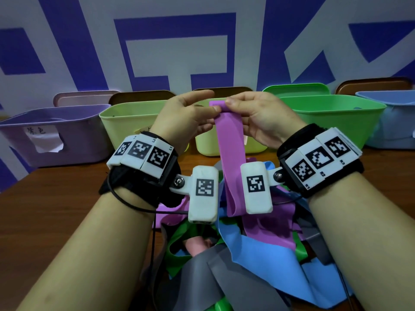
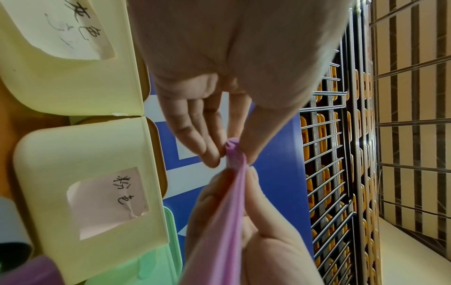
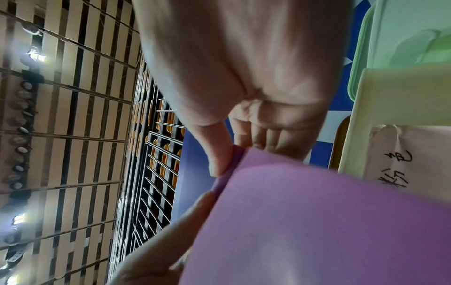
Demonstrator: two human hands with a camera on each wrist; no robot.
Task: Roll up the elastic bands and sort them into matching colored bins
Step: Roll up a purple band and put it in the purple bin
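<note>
From the head view we see our left hand (image 1: 186, 115) and right hand (image 1: 258, 118) both pinching the purple band (image 1: 229, 140) at its rolled top, above a wooden table (image 1: 51, 198) and a row of bins (image 1: 125, 122) before a blue-and-white wall (image 1: 67, 52). At the left wrist, the thumb and fingertips (image 2: 212, 158) nip the roll, and a bin label (image 2: 117, 194) reads 粉色. At the right wrist the thumb (image 3: 219, 162) presses the band's edge beside that same label.

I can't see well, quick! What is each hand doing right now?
Left hand: closed, pinching the top of the purple band.
Right hand: closed, pinching the same band's rolled top edge.
</note>
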